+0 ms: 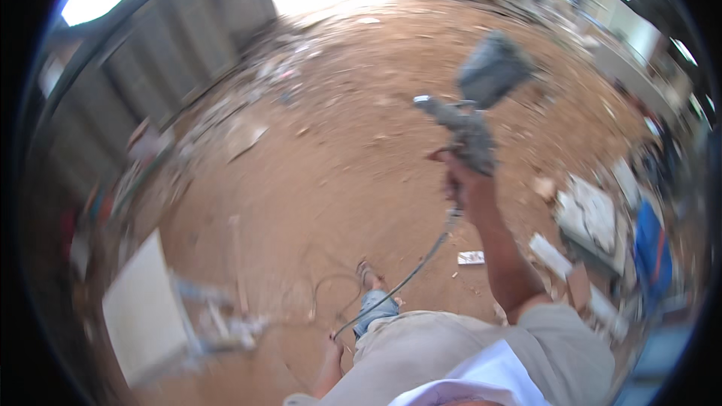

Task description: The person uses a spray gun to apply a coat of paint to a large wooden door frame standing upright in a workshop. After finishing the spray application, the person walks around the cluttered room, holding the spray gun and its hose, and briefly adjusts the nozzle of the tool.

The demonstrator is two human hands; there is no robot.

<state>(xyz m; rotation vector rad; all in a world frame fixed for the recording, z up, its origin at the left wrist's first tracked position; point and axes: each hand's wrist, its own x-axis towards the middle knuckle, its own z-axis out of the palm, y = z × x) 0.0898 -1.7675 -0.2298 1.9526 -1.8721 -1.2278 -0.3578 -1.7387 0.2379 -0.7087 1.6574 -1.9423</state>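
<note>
Raised out in front of me, my right hand (460, 184) is wrapped round the handle of a paint-crusted spray gun (468, 131). A grey, blocky cup (492, 68) sits at the far side of the gun, and the nozzle end points left. From the bottom of the handle a thin green air hose (414, 274) runs down toward my body. Low beside my left hip, my left hand (335, 347) is closed on that hose. Motion smears the fingers somewhat. Further slack of hose loops near my foot.
A white-topped stool or small table (147, 312) stands at left, blurred. Corrugated panels (169, 49) line the far left above scattered debris. At right lie whitish slabs (590, 214), a blue bag (651, 248) and offcuts. Brown dirt floor (338, 158) stretches toward a bright opening.
</note>
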